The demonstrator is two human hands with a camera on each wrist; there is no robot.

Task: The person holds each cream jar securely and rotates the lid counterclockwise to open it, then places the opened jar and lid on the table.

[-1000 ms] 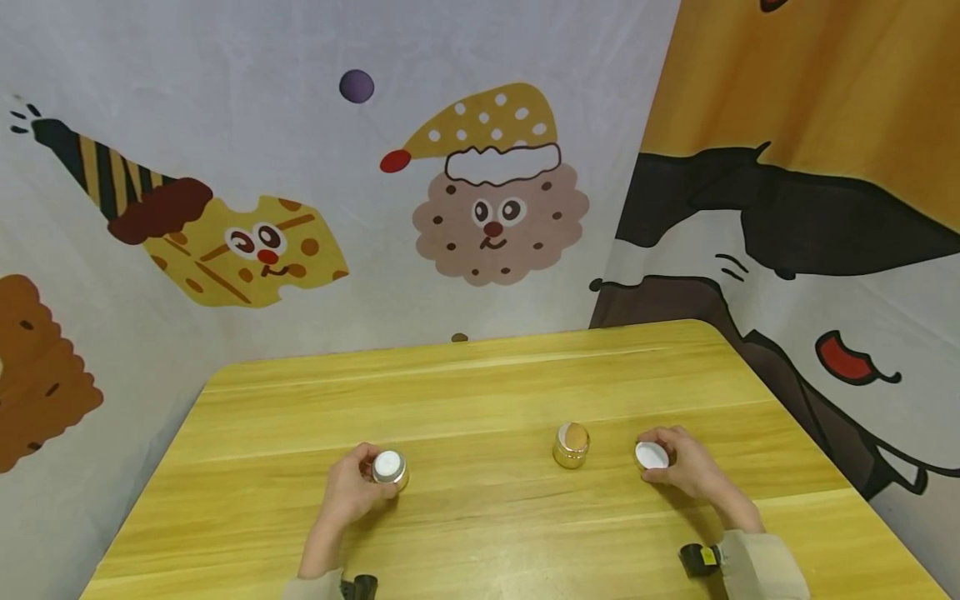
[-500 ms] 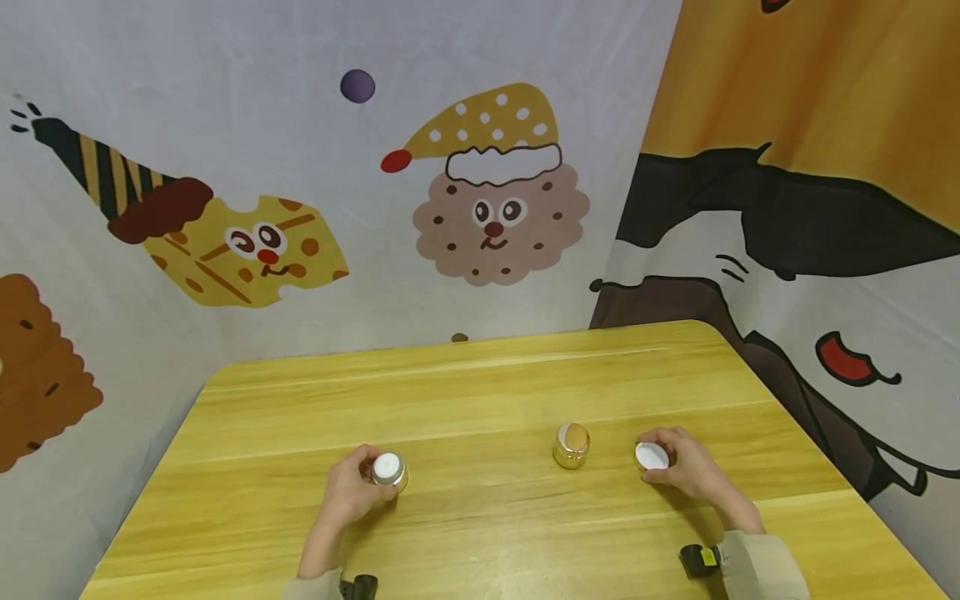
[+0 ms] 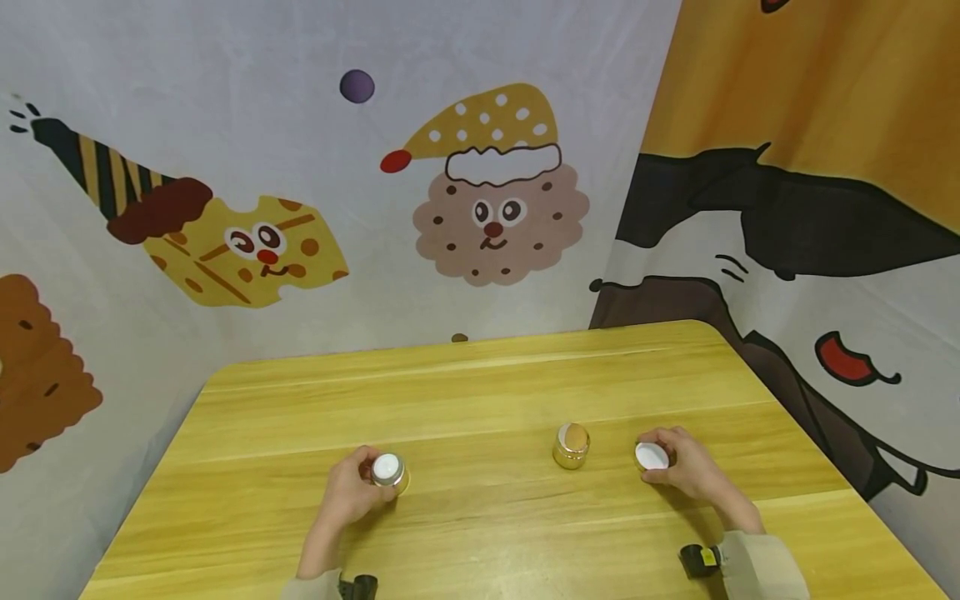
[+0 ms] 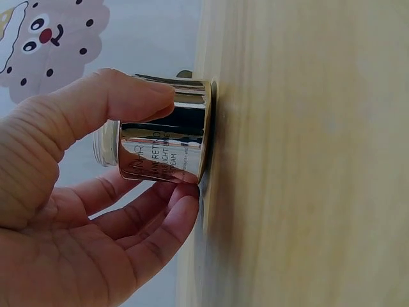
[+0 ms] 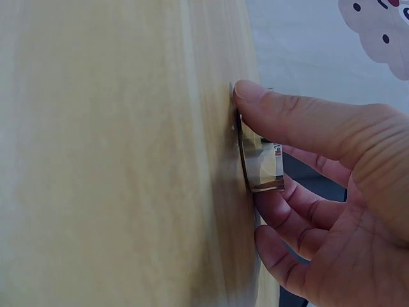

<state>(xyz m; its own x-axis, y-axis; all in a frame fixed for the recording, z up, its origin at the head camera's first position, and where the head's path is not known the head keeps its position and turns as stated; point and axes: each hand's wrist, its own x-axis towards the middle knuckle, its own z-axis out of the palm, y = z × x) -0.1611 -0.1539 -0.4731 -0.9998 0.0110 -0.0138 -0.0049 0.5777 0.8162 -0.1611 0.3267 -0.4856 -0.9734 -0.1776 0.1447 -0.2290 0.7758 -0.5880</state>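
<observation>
At the left of the table, my left hand (image 3: 351,487) grips a shiny gold cream jar (image 3: 390,473) between thumb and fingers. The jar stands upright with its lid off, showing a white top. Printed lettering shows on its side in the left wrist view, where its base meets the wood. Over on the right, my right hand (image 3: 692,468) pinches a gold jar lid (image 3: 652,456) by its rim. White inside faces up, and the lid sits at the tabletop. A second gold jar (image 3: 572,450) with a gold top stands between the hands, nearer the right one, touched by neither.
A light wood table (image 3: 480,533) with rounded far corners carries everything. Behind it hangs a white cloth (image 3: 360,183) printed with cartoon food figures, and a darker patterned cloth (image 3: 810,217) hangs at the right. Black wrist cameras sit at both cuffs.
</observation>
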